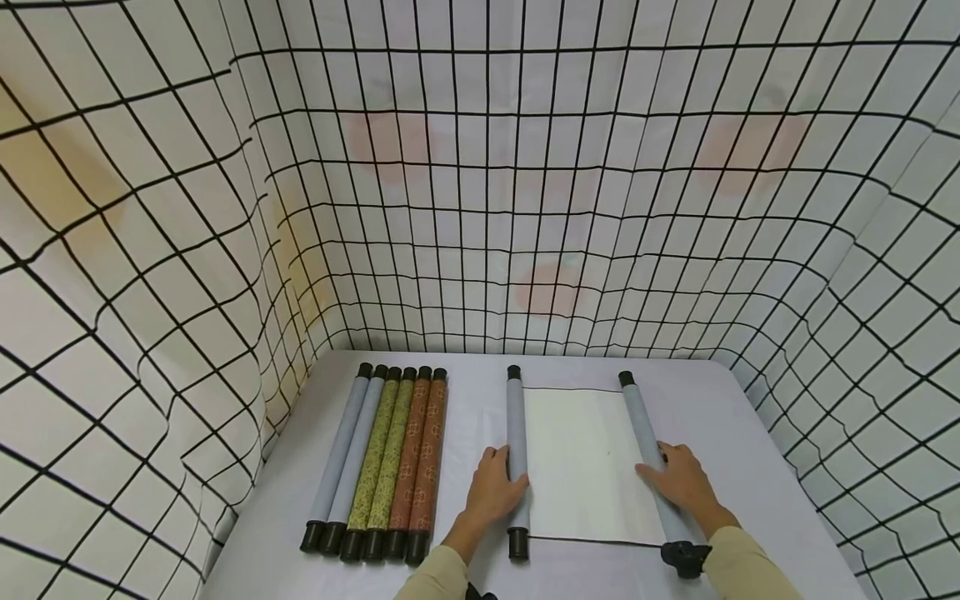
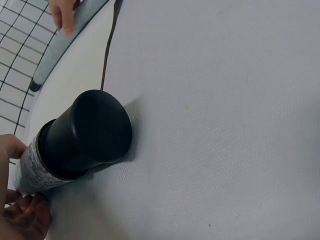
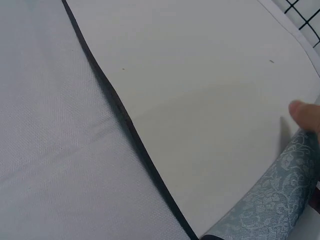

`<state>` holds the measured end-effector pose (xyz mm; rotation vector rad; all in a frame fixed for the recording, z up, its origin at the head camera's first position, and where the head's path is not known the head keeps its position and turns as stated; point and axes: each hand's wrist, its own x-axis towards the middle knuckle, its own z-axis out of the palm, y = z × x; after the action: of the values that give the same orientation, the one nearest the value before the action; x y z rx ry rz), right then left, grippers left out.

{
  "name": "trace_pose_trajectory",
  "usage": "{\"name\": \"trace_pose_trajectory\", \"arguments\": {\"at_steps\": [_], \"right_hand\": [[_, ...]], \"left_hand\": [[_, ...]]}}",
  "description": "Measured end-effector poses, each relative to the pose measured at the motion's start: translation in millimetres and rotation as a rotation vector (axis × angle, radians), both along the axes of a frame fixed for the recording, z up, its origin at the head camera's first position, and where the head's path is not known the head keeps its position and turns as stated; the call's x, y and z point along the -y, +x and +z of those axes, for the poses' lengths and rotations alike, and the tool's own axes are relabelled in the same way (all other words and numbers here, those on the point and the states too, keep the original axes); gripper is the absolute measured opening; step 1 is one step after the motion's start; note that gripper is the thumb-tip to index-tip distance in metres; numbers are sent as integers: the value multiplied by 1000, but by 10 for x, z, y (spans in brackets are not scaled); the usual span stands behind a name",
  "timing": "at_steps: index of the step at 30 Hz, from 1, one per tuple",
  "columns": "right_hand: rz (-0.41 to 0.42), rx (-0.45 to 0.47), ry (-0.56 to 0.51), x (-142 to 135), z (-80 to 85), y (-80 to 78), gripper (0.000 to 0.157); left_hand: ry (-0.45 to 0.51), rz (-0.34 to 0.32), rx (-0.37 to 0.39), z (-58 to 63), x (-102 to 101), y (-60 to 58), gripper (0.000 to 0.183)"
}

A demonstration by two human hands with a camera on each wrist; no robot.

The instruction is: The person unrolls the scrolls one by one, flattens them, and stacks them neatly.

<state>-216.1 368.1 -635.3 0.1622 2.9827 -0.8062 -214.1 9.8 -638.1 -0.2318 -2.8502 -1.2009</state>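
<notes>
A hanging scroll lies partly unrolled, its pale paper (image 1: 585, 467) spread between two grey-blue patterned rolls. My left hand (image 1: 491, 490) holds the left roll (image 1: 517, 417), thumb on the paper side and fingers on the outer side. That roll's black end knob (image 2: 100, 130) is large in the left wrist view. At the other side my right hand (image 1: 684, 483) grips the right roll (image 1: 639, 419), its thumb (image 3: 306, 116) over the inner side. A dark border strip (image 3: 132, 132) edges the paper in the right wrist view.
Several rolled scrolls lie side by side at the left: two grey-blue (image 1: 339, 467), two yellow-green (image 1: 378, 458), two red-brown (image 1: 423, 458), all with black ends. A white cloth (image 1: 750, 450) covers the table. Black netting (image 1: 487, 192) surrounds the back and sides.
</notes>
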Motion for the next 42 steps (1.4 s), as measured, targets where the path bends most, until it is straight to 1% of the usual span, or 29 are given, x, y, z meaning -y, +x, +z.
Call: {"name": "trace_pose_trajectory", "arguments": {"at_steps": [2,7,12,17,20,24,29,33,35,39,42], "right_hand": [[13,-10,18,-18,-5,-3,84],[25,-20,16,-41,13,-19,77],[10,-25,-13,-57,43,2,71],[-3,-33,-42,-91,50,21,65],[-5,-27,-41,-113,27,16,63],[-1,-28,-31,-144,-5,0,61],[-8,-39,-10,-143,33,6,59],[-26,-20,0,-145,27,18,61],[-30,-2,8,-151,11,25,66],[-24,10,24,-160,-3,48,83],[-23,0,32,-172,1,53,85]], "left_hand": [[-2,11,8,1,4,-2,62],[7,36,25,17,36,5,63],[21,60,34,8,84,1,61],[22,77,32,-34,138,-22,58],[27,69,33,-49,163,-36,57],[37,40,34,-46,181,-36,56],[44,25,30,-19,197,-29,54],[34,18,12,-8,197,-28,52],[12,10,2,-9,196,-24,56],[-46,9,-34,-5,202,-17,67],[-54,26,-53,9,214,-13,67]]}}
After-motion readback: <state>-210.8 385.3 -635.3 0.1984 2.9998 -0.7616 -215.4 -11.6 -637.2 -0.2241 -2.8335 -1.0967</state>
